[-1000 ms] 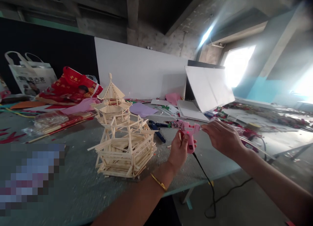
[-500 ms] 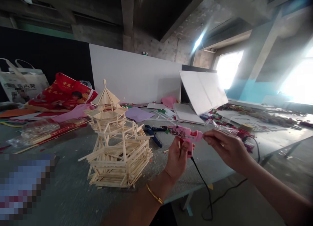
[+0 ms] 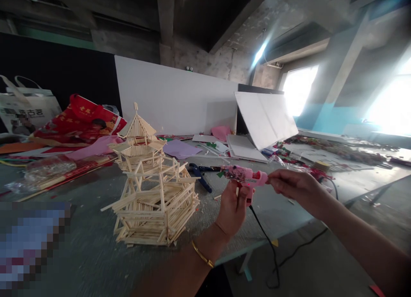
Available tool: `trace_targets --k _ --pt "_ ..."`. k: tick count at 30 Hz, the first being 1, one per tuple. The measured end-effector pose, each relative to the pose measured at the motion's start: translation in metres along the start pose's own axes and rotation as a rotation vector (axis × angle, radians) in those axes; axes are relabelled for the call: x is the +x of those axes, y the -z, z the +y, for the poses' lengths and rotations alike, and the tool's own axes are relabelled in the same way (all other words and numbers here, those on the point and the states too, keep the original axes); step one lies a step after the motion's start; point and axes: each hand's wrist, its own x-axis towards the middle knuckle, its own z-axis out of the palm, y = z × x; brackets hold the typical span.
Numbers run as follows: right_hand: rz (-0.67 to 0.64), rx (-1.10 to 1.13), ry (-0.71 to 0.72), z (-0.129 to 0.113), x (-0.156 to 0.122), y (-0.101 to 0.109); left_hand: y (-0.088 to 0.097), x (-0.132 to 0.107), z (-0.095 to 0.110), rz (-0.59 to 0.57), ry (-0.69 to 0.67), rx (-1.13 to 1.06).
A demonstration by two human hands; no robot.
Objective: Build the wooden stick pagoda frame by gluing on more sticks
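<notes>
A pink hot glue gun point(image 3: 245, 175) points left, its nozzle end stained and speckled. My left hand point(image 3: 231, 207) is wrapped round its handle, with the thumb on the grip. At the gun's rear end, the fingers of my right hand point(image 3: 293, 187) are pinched together; whatever lies between the fingertips is too small to make out. Left of the gun stands a tiered pagoda model point(image 3: 157, 194) of thin wooden sticks, with a pointed roof on top. Behind the gun's nozzle lie dark blue pliers point(image 3: 203, 179).
A black cord point(image 3: 265, 232) hangs from the gun past the table edge. Wrapped sticks point(image 3: 72, 172) and a red bag point(image 3: 80, 123) lie at left. Purple paper point(image 3: 183, 148), white boards point(image 3: 245, 148) and scraps cover the back. A tape roll point(image 3: 322, 166) sits at right.
The right fingertips have shifted slightly right at the gun's rear. My left hand keeps its grip on the gun, and the view has moved a little.
</notes>
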Motion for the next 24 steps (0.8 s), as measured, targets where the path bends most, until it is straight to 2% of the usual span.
trace_targets --k 4,6,8,12,15,18,22,24 --pt "0.127 -0.291 0.17 -0.008 -0.007 -0.005 -0.001 -0.001 0.001 0.006 -0.014 0.017" --pt "0.124 -0.336 0.177 -0.008 -0.007 -0.004 -0.001 -0.001 0.003 -0.005 -0.01 -0.008" --pt "0.043 -0.19 0.06 -0.007 -0.005 -0.002 -0.001 -0.001 0.005 -0.013 -0.01 -0.011" --pt "-0.165 0.35 -0.24 -0.002 0.002 0.003 0.0 -0.001 0.005 -0.017 -0.035 0.056" --pt "-0.196 0.475 -0.294 -0.001 0.003 0.005 0.001 -0.002 0.004 -0.02 -0.028 0.096" --pt "-0.099 0.242 -0.161 -0.002 0.0 0.002 0.0 -0.003 0.002 -0.029 -0.014 0.093" --pt "0.147 -0.396 0.246 -0.006 -0.006 -0.004 0.0 -0.002 0.001 -0.026 -0.02 0.052" --pt "0.21 -0.54 0.359 -0.008 -0.007 -0.007 0.0 -0.002 0.002 -0.024 -0.013 0.029"
